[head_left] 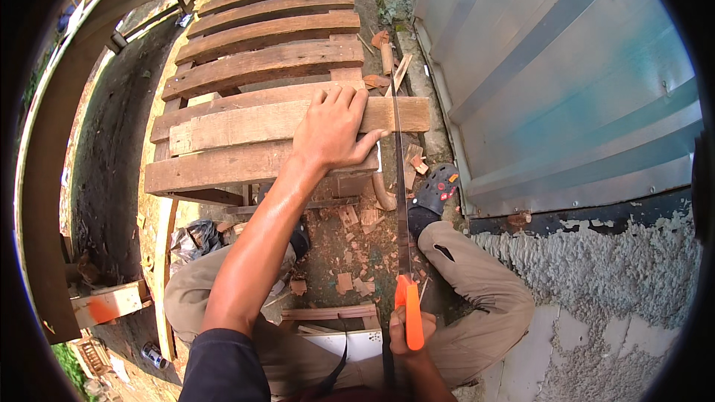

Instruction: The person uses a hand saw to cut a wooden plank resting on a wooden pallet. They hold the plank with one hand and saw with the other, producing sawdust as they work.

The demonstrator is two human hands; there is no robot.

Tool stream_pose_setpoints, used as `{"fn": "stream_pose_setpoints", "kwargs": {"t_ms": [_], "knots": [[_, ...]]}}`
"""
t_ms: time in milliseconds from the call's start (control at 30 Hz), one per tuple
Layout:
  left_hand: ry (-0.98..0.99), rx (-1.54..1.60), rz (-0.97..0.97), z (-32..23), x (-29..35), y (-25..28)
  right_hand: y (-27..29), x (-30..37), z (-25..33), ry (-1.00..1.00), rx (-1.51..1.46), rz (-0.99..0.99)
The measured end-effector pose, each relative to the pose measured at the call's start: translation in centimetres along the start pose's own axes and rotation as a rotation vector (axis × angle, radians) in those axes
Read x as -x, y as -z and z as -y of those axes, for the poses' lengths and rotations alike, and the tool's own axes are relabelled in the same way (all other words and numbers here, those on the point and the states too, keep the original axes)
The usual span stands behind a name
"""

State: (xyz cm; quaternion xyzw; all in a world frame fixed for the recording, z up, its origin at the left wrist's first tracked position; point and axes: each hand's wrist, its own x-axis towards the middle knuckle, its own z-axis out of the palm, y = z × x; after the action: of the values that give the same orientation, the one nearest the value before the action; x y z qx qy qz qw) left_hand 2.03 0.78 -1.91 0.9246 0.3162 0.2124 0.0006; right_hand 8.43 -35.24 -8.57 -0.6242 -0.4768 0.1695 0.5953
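Observation:
A loose wooden plank (238,125) lies across a slatted wooden bench (264,63), its right end jutting past the bench's side. My left hand (331,126) presses flat on the plank near that end, its thumb pointing right. Low at the right, my right hand (410,331) is closed round the orange handle of a handsaw (408,313). The long thin blade runs away from me and crosses the overhanging end of the plank, to the right of my left thumb. Whether the teeth have cut into the wood cannot be seen.
A corrugated metal sheet (551,97) stands along the right above a rough wall (596,275). Wood offcuts (357,219) litter the ground between my legs. A dark clog (438,190) is on my right foot. Wooden framing (52,141) rises at the left, with a can (154,355) nearby.

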Motion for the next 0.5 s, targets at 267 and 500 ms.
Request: {"fn": "stream_pose_setpoints", "kwargs": {"t_ms": [267,500], "knots": [[-0.024,0.007,-0.035,-0.3,-0.3,-0.4,-5.0,-17.6,0.8,-0.117,-0.056,-0.015],[-0.018,0.012,-0.06,0.0,0.3,0.0,1.5,0.9,0.6,0.02,0.014,0.057]]}}
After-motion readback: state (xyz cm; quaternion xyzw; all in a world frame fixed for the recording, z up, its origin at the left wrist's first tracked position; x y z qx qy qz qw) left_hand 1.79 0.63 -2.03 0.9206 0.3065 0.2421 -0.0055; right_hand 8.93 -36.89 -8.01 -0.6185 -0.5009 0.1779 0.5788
